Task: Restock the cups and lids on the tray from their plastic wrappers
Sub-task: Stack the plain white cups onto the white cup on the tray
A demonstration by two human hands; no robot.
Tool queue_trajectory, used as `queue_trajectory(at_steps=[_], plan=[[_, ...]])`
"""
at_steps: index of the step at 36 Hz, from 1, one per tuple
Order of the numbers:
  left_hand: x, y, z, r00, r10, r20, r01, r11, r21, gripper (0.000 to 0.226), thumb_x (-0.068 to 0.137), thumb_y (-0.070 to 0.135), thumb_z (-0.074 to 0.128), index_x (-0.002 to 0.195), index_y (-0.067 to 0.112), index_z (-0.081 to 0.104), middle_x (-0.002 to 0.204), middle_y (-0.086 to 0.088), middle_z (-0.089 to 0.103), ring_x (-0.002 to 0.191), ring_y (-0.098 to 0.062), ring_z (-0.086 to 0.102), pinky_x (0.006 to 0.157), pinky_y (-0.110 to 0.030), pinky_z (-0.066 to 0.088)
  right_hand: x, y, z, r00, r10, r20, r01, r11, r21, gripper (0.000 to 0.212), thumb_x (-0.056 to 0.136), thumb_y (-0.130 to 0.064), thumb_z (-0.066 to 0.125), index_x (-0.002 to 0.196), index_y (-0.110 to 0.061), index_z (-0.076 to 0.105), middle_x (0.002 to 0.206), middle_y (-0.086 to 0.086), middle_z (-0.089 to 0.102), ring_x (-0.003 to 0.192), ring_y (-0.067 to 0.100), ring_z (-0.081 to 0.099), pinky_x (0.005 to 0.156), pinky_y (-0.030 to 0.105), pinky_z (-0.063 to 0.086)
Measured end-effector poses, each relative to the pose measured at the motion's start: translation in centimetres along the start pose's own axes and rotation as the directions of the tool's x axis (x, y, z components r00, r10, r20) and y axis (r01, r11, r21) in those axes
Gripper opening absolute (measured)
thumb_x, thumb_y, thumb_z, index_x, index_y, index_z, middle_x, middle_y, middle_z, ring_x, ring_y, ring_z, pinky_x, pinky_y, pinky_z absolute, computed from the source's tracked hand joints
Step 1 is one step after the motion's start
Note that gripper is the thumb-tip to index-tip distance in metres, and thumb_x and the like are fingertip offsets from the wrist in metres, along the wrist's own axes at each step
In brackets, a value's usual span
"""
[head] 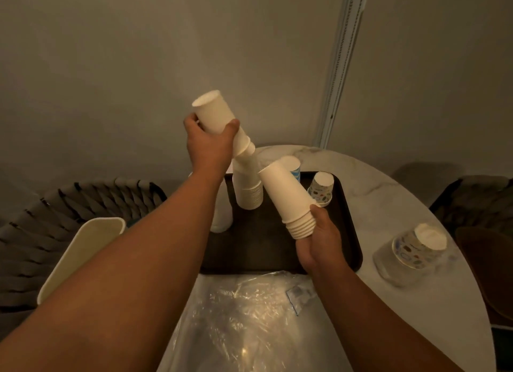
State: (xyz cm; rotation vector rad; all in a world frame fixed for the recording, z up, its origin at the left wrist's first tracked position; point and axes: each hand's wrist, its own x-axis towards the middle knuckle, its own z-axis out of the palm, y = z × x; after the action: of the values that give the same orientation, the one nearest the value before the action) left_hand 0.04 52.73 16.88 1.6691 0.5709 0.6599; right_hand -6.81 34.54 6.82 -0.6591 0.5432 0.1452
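L hand (208, 147) raised above the tray, fingers curled round a plain white cup stack (215, 116), held upside down and tilted, base pointing up-left. Its lower end meets the top of a taller white stack (248, 188) that stands upside down on the dark tray (352, 233) at the far-left part; can't tell if the two are one bent stack or separate. R hand (319, 244) over the tray's near-right area, fingers wrapped round the rim end of a second short white stack (288, 197), base pointing up-left, tilted, not touching the tray. Behind it a cup w/ blue print (296, 169), mostly hidden. Small patterned cup stack (320, 188) upside down at the tray's far-right corner. Another white item (222, 216) at the tray's left edge, partly behind the L forearm, unclear what. Tray sits on a round marble bench (388, 194). Clear plastic wrapper (244, 313) lies flat on the bench just near side of the tray, empty-looking. On the bench well right of the tray: patterned cups in clear wrap (416, 246), upside down. Left of the bench a cream bin (83, 249), beside a woven chair (33, 227). Dark chair (477, 202) far right.
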Motion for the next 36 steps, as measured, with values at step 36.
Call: queue_trajectory(at_steps=[36], plan=[[-8.9, -2.5, 2.2, 0.966, -0.091, 0.240, 0.130, 0.979, -0.154, 0.092, 0.079, 0.045, 0.076, 0.151, 0.015, 0.027, 0.151, -0.004, 0.041, 0.135, -0.011, 0.044, 0.112, -0.036, 0.039, -0.5, -1.9, 1.7, 0.952, 0.077, 0.296, -0.142, 0.968, 0.205, 0.052, 0.080, -0.018, 0.057, 0.131, -0.004, 0.054, 0.114, 0.017, 0.068, 0.104, 0.029, 0.064, 0.104, 0.045, 0.043]])
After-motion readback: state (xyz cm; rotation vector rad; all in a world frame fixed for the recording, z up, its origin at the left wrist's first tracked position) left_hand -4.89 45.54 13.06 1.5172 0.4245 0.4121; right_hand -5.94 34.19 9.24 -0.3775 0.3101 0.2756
